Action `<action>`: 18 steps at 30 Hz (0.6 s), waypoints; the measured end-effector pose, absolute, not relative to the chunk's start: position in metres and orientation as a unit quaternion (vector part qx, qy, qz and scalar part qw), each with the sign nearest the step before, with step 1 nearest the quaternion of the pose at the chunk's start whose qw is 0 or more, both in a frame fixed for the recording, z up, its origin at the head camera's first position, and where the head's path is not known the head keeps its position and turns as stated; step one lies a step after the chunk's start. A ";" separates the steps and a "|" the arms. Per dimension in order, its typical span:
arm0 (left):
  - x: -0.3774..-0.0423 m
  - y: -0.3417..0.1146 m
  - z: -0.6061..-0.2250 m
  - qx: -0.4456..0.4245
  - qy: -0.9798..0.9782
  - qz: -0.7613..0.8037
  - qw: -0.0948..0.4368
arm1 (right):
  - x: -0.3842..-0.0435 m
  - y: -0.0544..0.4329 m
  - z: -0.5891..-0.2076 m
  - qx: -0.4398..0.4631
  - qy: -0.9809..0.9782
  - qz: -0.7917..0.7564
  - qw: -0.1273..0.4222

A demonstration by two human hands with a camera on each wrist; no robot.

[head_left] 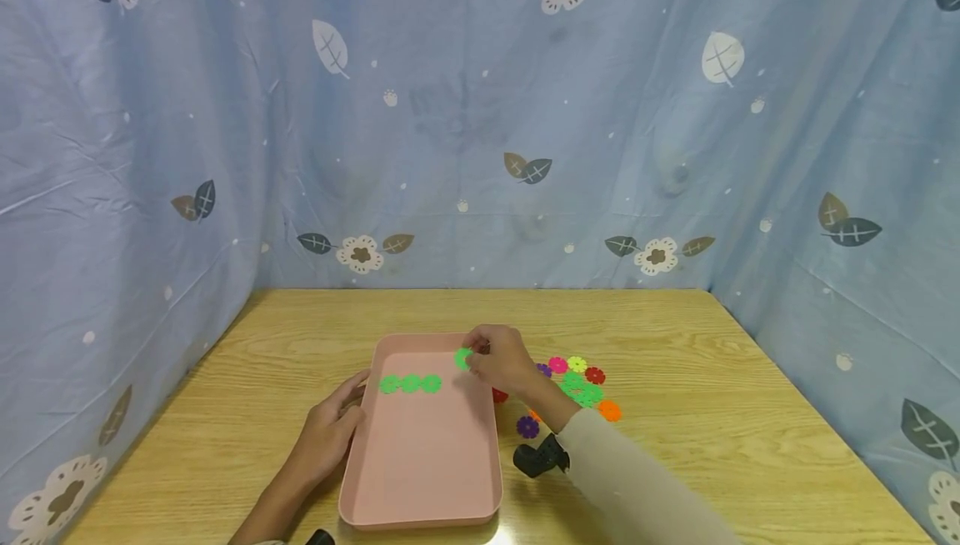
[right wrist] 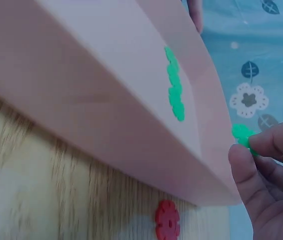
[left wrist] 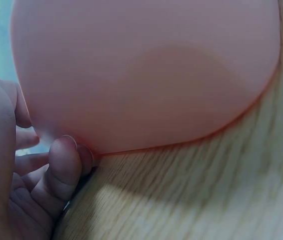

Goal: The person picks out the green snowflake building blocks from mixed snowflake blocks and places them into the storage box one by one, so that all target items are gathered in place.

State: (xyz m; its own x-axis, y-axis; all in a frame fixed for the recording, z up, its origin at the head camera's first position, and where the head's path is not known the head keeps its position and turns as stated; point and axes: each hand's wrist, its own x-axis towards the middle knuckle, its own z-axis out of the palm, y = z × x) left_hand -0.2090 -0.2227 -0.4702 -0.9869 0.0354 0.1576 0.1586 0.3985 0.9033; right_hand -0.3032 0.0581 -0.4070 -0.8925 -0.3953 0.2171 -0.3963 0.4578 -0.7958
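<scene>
A green flower-shaped disc (head_left: 463, 357) is being pinched between the thumb and fingers of the right hand (head_left: 501, 360), hovering over the far right part of the pink tray (head_left: 420, 478). In the right wrist view the same disc (right wrist: 241, 134) is showing just past the tray's raised wall (right wrist: 131, 125), clamped in the fingertips (right wrist: 244, 162).

Three more green discs (head_left: 409, 383) are lying inside the tray in a touching row, a little left of the held one.

The left hand (head_left: 330, 432) is resting against the tray's left rim, thumb and fingers curled onto its edge; the left wrist view is showing the fingertips (left wrist: 64, 165) pressing the tray's wall where it meets the counter (head_left: 675, 345).

To the right of the tray a loose pile of discs (head_left: 577, 387) is lying on the counter: I am counting two red, two purple, one pink, one yellow-green, one orange and a clump of green ones whose number I cannot tell. The right forearm is crossing over part of the pile. A black wrist strap (head_left: 536, 457) is showing on the right sleeve (head_left: 630, 478).
</scene>
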 end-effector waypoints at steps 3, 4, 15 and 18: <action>-0.209 -0.223 -0.469 -0.058 -0.832 -0.549 0.056 | -0.306 0.051 -0.408 0.232 -0.856 0.461 -0.004; -0.209 -0.223 -0.468 -0.059 -0.832 -0.549 0.056 | -0.307 0.049 -0.408 0.232 -0.860 0.455 -0.004; -0.208 -0.223 -0.469 -0.062 -0.831 -0.550 0.055 | -0.308 0.031 -0.407 0.228 -0.904 0.362 -0.012; -0.208 -0.223 -0.469 -0.060 -0.832 -0.549 0.055 | -0.308 0.028 -0.408 0.227 -0.911 0.343 -0.020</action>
